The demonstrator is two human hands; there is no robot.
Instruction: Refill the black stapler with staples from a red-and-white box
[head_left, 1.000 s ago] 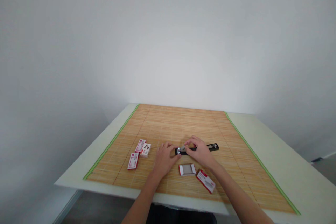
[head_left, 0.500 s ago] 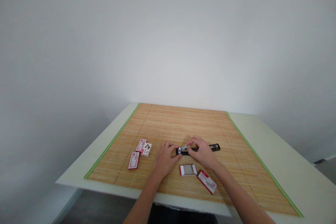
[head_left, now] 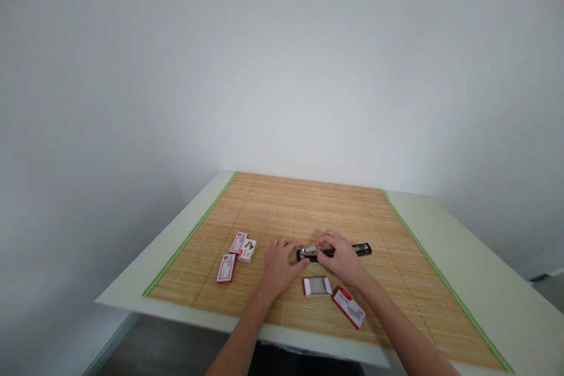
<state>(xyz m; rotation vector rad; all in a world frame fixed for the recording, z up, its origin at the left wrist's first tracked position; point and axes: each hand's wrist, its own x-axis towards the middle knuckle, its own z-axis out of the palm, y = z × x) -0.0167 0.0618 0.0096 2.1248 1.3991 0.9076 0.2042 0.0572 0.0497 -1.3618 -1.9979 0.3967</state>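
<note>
A black stapler (head_left: 363, 249) lies opened out flat, roughly left to right, on the bamboo mat. My left hand (head_left: 279, 264) grips its left end, with the thumb at the near side and the fingertips at the far side. Between the thumb and fingers of my right hand (head_left: 342, 257) is the right end of a grey staple strip (head_left: 310, 249). That strip lies along the left part of the stapler, nearly level; I cannot tell whether it sits fully in the channel. The right hand hides the stapler's middle.
An open staple box (head_left: 317, 286) and a red-and-white box (head_left: 349, 307) lie nearer me. Three small boxes are grouped at the left, among them a white box (head_left: 247, 251) and a red-edged box (head_left: 226, 268). Beneath everything is a green-edged bamboo mat (head_left: 304, 200) on a white table (head_left: 480, 282).
The staple strip has gone from tilted to nearly level along the stapler, with my right hand still pinching it. My left hand stays at the stapler's left end. The whole view has shifted slightly.
</note>
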